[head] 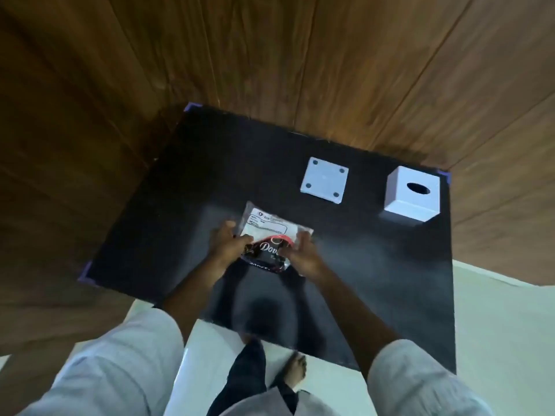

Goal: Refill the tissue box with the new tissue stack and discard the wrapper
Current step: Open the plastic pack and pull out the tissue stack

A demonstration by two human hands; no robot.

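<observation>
A plastic-wrapped tissue pack (268,235), clear at the far end with a white label and dark with a red band at the near end, lies on the black table (180,205). My left hand (226,244) grips its near left corner. My right hand (300,253) grips its near right edge. The white cube-shaped tissue box (413,193) stands at the back right with its oval slot facing up. Its white square base plate (325,183) lies flat between the box and the pack, with small round pads at its corners.
Wooden wall panels (270,55) enclose the table at the back and left. Purple tape marks the table's corners (444,175). The table's near edge meets a pale floor (495,310), where a bare foot (295,370) stands.
</observation>
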